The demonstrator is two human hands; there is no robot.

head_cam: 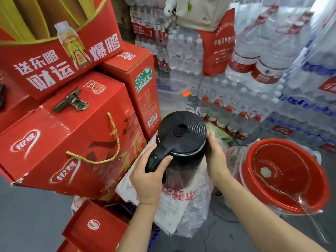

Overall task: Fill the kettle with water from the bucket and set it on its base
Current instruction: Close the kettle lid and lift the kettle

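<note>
Head view: the kettle (181, 142) is held upright, long axis roughly vertical, lid closed, above a plastic-covered stack (174, 202) that stands between the red cartons and the bucket. The left hand (151, 177) is wrapped around the black handle, thumb laid near the handle's button; the fingers are closed fully on it. The right hand (216, 159) is pressed flat against the far side of the body, fingers curved but not closed round it, so it is judged a steadying hold and not a carrying grip.

The bucket (283, 177) is seen to the right of the kettle, just beside the right forearm, and lower. Its mouth is open upward; a clear film or liner appears to be draped over the rim, and whether water is inside cannot be told from this view. The right hand is the nearer one to the bucket; the handle is turned away from it, toward the left.

The base is not identified in the view; it may be hidden under the kettle or the plastic.

Surroundings: a large red gift carton (72, 135) is close against the left hand, a metal clip (72, 102) is lying on its top, and shrink-wrapped water bottles (232, 120) are stacked behind. The lid is judged to need opening before filling. The path rightward to the bucket is clear apart from the plastic sheeting.
</note>
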